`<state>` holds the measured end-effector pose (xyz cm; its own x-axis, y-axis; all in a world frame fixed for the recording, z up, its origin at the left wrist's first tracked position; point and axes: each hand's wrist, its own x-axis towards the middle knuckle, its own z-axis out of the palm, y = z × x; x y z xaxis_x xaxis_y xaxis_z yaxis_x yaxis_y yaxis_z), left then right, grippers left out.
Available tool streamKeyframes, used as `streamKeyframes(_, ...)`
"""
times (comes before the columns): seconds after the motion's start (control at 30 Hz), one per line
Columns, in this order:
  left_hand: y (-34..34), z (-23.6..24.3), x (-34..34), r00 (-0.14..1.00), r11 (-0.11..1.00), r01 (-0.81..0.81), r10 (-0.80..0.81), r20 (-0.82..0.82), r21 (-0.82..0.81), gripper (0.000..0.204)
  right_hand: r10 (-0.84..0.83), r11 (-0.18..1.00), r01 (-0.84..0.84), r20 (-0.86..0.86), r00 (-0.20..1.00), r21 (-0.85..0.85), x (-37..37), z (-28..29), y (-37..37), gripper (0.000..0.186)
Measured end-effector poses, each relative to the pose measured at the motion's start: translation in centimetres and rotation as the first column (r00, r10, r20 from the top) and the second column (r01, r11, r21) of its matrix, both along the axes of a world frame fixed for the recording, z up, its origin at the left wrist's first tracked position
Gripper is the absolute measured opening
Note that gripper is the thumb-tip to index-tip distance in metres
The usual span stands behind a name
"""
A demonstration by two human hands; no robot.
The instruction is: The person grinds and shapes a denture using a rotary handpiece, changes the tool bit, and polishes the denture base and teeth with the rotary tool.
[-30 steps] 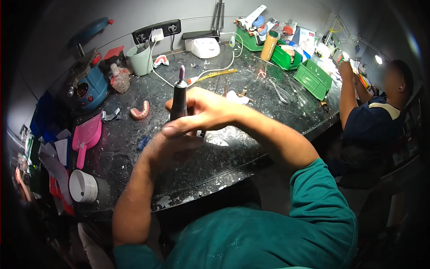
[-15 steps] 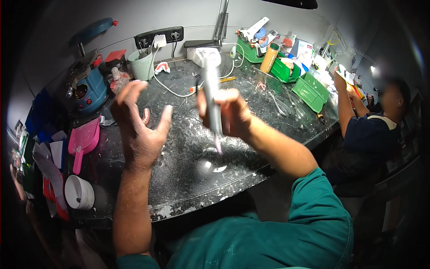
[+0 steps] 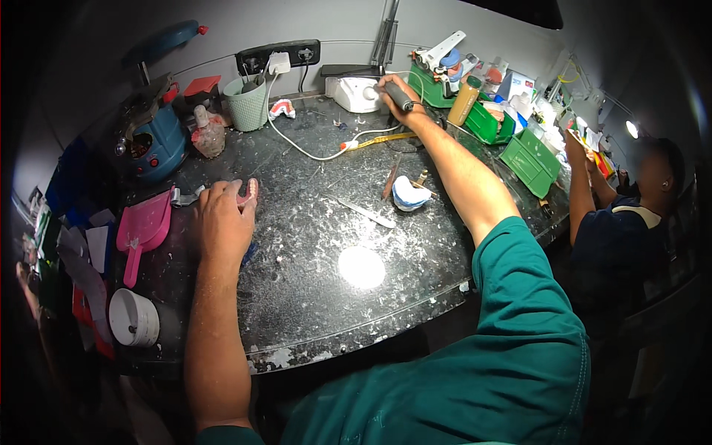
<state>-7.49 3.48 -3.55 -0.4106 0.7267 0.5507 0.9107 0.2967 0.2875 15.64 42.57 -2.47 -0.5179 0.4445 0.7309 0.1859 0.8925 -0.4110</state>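
My left hand (image 3: pixel 225 222) is closed around a pink denture (image 3: pixel 253 191) at the left of the bench, and the denture's teeth stick out beyond the fingertips. My right hand (image 3: pixel 406 102) reaches to the back, wrapped round a grey rotary handpiece (image 3: pixel 398 96). Its fingertips are at the knob of a white control box (image 3: pixel 356 94); whether they touch it I cannot tell. A white and blue dental cast (image 3: pixel 410 194) sits below my right forearm. Beside it lie a slim metal knife (image 3: pixel 362 211) and a brown stick-like tool (image 3: pixel 391 176).
A pink dustpan (image 3: pixel 144 226), a white cup (image 3: pixel 133 317) and a blue machine (image 3: pixel 157 144) stand left. At the back are a pale green basket (image 3: pixel 246 104), a red and white model (image 3: pixel 282 109) and a white cable (image 3: pixel 297 150). Green bins (image 3: pixel 530 165) and a seated person (image 3: pixel 619 230) are right.
My right hand has moved back with the handpiece to the control box, uncovering the cast and knife. My left hand has come down from an open spread and closed on the denture.
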Motion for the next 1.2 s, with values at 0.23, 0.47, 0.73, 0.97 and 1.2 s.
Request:
streamKeyframes(0.23,0.0,-0.5,-0.4,0.988,0.993,0.114,-0.110,0.105,-0.034,0.029,0.123,0.992,-0.125,0.068,0.990,0.021,-0.6,-0.5,-0.4,0.039)
streamKeyframes(0.47,0.1,0.0,0.2,0.996,0.996,0.084,-0.082,0.043,-0.027,0.020,-0.128,0.992,0.128,0.008,0.992,-0.015,-0.6,-1.3,-1.5,0.036)
streamKeyframes(0.73,0.7,1.4,1.8,0.984,0.974,0.146,-0.160,0.074,0.171,0.020,0.093,0.993,-0.093,-0.003,0.996,0.074,-0.2,-0.8,-0.9,0.042)
streamKeyframes(0.97,1.4,1.4,2.1,0.932,0.877,0.272,-0.343,0.121,0.396,0.017,-0.033,0.999,0.033,-0.021,0.999,-0.015,-0.4,-1.2,-2.3,0.041)
streamKeyframes(1.2,1.0,0.7,1.8,0.550,0.760,0.342,-0.638,0.539,0.552,0.014,-0.030,0.999,0.031,-0.038,0.999,0.034,-1.0,-1.5,-2.6,0.042)
